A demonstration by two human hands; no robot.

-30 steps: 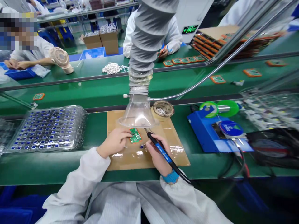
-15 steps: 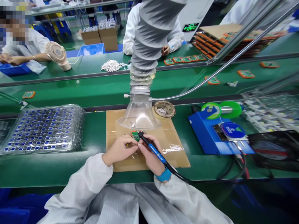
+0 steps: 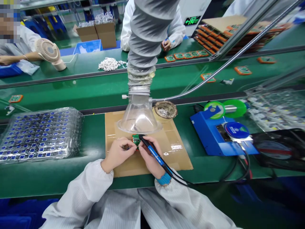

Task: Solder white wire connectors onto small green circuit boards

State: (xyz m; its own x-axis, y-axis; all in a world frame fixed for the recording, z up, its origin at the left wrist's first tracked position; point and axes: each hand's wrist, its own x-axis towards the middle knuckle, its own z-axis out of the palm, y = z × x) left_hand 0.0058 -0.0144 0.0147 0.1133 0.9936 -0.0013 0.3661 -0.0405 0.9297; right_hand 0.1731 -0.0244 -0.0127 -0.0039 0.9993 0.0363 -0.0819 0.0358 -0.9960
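Green matting covers the long worktop [image 3: 59, 178] in front of me, and a brown cardboard sheet [image 3: 176, 156] wrapped in clear tape lies on it at the centre. Both of my hands work over this sheet, directly below the clear plastic funnel hood [image 3: 139, 119] of a grey ribbed extraction hose [image 3: 149, 35]. My left hand [image 3: 119, 152] is closed in a pinch on the near-left edge of a small green circuit board [image 3: 135, 139], which sits on the cardboard just under the rim of the hood. My right hand [image 3: 150, 157] is closed around a blue-and-black soldering iron [image 3: 154, 154] in a pen grip, and the tip of the iron reaches the board's right edge; whether tip and board touch, I cannot tell. A black cable [image 3: 214, 183] runs from the iron's rear toward a blue soldering station [image 3: 209, 136] at the right of the sheet. A green solder spool [image 3: 224, 108] stands at the station's far side. A round tin of metal tip-cleaning shavings [image 3: 165, 110] rests just beside the hood, on the right. A stack of clear plastic trays holding small blue parts [image 3: 40, 133] lies well to the left of the sheet. Beyond the worktop, a green conveyor belt [image 3: 95, 89] carries further boards, and other people in white coats sit on its far side.
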